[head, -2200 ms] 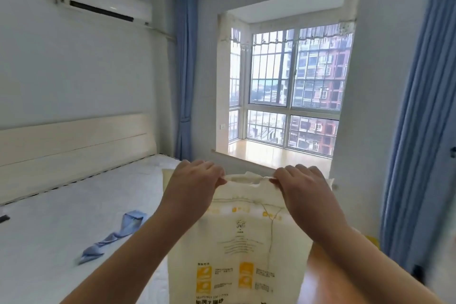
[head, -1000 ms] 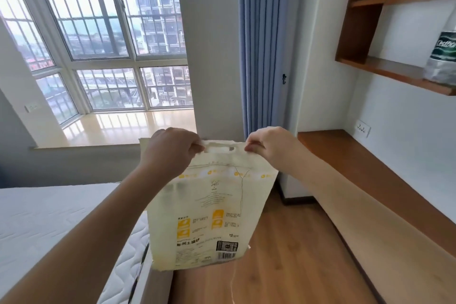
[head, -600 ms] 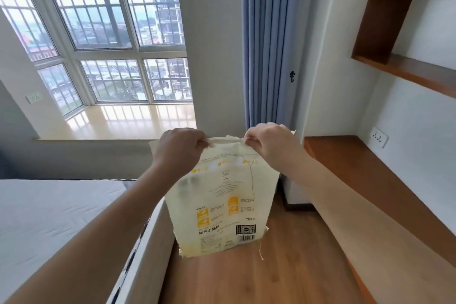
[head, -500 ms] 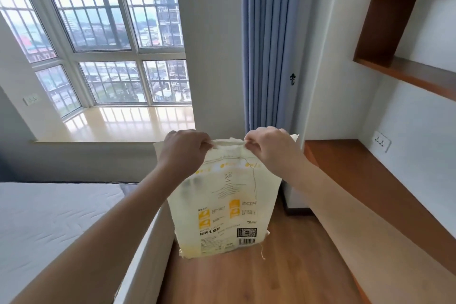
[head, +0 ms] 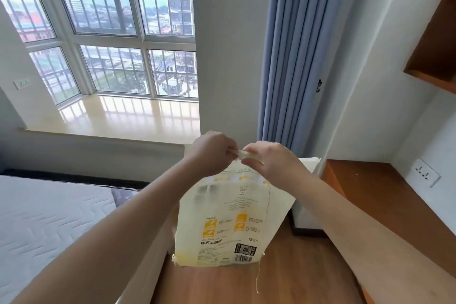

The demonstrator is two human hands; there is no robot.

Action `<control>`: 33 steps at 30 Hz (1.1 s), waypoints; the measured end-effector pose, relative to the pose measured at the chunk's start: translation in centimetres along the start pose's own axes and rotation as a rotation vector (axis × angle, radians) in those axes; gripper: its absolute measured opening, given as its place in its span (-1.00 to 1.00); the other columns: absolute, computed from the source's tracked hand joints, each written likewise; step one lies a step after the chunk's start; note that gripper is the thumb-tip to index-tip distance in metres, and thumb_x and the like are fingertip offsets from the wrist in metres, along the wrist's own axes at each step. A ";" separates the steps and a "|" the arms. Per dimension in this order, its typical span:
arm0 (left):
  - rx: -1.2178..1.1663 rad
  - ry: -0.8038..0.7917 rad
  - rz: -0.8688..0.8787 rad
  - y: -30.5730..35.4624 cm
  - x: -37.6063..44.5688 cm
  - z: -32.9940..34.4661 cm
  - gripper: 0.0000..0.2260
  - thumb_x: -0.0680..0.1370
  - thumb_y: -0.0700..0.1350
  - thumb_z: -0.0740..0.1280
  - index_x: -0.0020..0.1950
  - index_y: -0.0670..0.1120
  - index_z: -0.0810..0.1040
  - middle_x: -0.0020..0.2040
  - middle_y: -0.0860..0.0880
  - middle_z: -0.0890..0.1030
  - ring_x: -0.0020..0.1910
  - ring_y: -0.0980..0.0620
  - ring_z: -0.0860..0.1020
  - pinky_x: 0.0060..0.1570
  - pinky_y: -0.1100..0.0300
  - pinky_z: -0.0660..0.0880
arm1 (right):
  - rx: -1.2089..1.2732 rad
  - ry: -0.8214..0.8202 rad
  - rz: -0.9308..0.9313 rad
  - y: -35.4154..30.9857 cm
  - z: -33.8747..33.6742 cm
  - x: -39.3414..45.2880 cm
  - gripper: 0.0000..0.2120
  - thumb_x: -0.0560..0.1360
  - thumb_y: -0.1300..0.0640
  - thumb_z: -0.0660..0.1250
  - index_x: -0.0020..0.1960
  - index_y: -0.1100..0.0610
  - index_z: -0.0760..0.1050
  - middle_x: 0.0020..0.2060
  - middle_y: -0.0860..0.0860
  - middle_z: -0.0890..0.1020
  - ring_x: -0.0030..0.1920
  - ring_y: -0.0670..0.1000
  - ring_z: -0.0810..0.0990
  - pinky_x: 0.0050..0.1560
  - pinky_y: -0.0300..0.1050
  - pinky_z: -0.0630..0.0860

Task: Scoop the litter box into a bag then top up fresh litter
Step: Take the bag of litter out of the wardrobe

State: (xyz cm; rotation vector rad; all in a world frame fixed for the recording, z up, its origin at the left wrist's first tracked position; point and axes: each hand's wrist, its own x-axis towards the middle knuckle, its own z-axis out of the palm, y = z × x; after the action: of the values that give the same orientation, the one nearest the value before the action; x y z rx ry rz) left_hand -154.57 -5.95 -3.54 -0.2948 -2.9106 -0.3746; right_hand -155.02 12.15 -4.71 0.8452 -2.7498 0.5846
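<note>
Progress looked early: no litter box or scoop was in view, so scooping and topping up both seemed undone. The left hand (head: 213, 153) and the right hand (head: 267, 160) each pinched the top edge of the pale litter bag (head: 229, 220), held up in mid-air above the wooden floor (head: 296, 279), right of the mattress (head: 44, 215). Whether its top was open could not be told

litter bag (head: 232, 220) — "膨润土猫砂", barcode, smaller print unreadable
</note>
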 end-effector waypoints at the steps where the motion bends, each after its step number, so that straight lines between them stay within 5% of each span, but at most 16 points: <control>1: -0.007 -0.031 0.012 -0.7 1.2 -0.2 -0.82 0.53 -0.10 0.28 -0.05 0.08 0.67 -0.33 0.16 0.50 -0.14 0.06 0.48 -0.17 0.17 0.45 | 0.016 -0.008 0.011 0.4 0.3 1.3 -0.78 0.58 -0.11 0.23 0.09 -0.03 0.54 -0.17 -0.10 0.58 -0.15 -0.03 0.55 -0.19 -0.17 0.42; 6: 0.015 -0.087 0.106 -4.0 6.3 -0.2 -0.86 0.57 0.03 0.29 -0.07 0.12 0.65 -0.32 0.17 0.57 -0.21 0.17 0.51 -0.16 0.20 0.51 | -0.005 0.004 0.035 2.8 1.6 7.1 -0.86 0.59 -0.01 0.24 -0.07 -0.07 0.56 -0.30 -0.11 0.57 -0.23 -0.02 0.53 -0.25 -0.14 0.40; 11: 0.096 -0.028 0.160 -6.5 10.3 2.0 -0.87 0.57 0.08 0.30 -0.09 0.12 0.63 -0.17 0.10 0.64 -0.13 0.04 0.58 -0.22 0.20 0.41 | 0.026 0.004 0.023 5.1 2.9 11.3 -0.85 0.59 0.02 0.25 -0.06 -0.04 0.59 -0.32 -0.13 0.56 -0.23 -0.03 0.54 -0.16 -0.06 0.52; 16: 0.093 0.219 0.295 -9.5 14.2 5.7 -0.73 0.52 0.07 0.40 0.18 0.04 0.58 0.09 0.03 0.63 0.08 -0.05 0.56 0.15 0.02 0.39 | 0.093 -0.004 0.018 9.2 4.9 15.7 -0.80 0.59 0.01 0.23 -0.05 -0.03 0.62 -0.29 -0.11 0.62 -0.21 -0.03 0.59 -0.13 0.00 0.56; 19: -0.021 0.382 0.174 -11.5 15.5 7.9 -0.43 0.46 0.14 0.41 0.43 0.04 0.36 0.34 -0.05 0.44 0.33 -0.08 0.40 0.33 -0.03 0.30 | 0.142 -0.047 0.007 11.9 5.7 18.2 -0.80 0.59 0.00 0.23 -0.02 -0.03 0.63 -0.29 -0.12 0.62 -0.21 -0.03 0.60 -0.12 -0.02 0.57; 22: -0.413 0.456 -0.038 -13.5 15.9 10.9 -0.15 0.37 0.25 0.46 0.53 0.05 0.14 0.46 0.02 0.27 0.46 0.00 0.28 0.41 0.05 0.24 | 0.204 -0.097 -0.004 14.5 6.3 20.9 -0.81 0.59 0.00 0.25 -0.03 -0.03 0.64 -0.33 -0.14 0.60 -0.23 -0.07 0.60 -0.14 -0.10 0.54; 26: -1.034 0.206 -0.480 -15.2 16.1 15.0 0.05 0.23 0.34 0.52 0.54 0.25 -0.03 0.51 0.08 0.23 0.47 0.06 0.29 0.45 -0.07 0.27 | 0.276 -0.144 0.008 17.5 6.9 24.0 -0.83 0.58 -0.01 0.27 -0.04 -0.04 0.64 -0.39 -0.20 0.57 -0.30 -0.24 0.56 -0.28 -0.35 0.35; 28: -1.108 0.107 -0.532 -15.9 16.2 16.9 -0.01 0.23 0.29 0.57 0.53 0.21 0.11 0.47 0.09 0.35 0.42 0.08 0.38 0.42 -0.11 0.31 | 0.320 -0.173 0.008 18.4 7.1 25.2 -0.84 0.57 -0.01 0.29 -0.05 -0.05 0.64 -0.38 -0.21 0.58 -0.29 -0.26 0.58 -0.23 -0.33 0.40; 33: -1.265 -0.019 -0.562 -15.2 16.5 19.6 -0.53 0.44 -0.14 0.52 0.32 -0.07 0.50 0.21 -0.05 0.64 0.22 -0.08 0.59 0.23 -0.06 0.52 | 0.359 -0.204 0.004 19.3 7.8 27.6 -0.83 0.56 0.00 0.30 -0.05 0.00 0.65 -0.32 -0.16 0.63 -0.23 -0.20 0.62 -0.18 -0.27 0.49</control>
State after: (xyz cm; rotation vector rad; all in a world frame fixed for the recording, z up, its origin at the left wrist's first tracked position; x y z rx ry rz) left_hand -177.03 -12.29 -22.09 0.3864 -2.2641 -2.2169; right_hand -189.22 9.86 -9.31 1.0249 -2.8714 1.0709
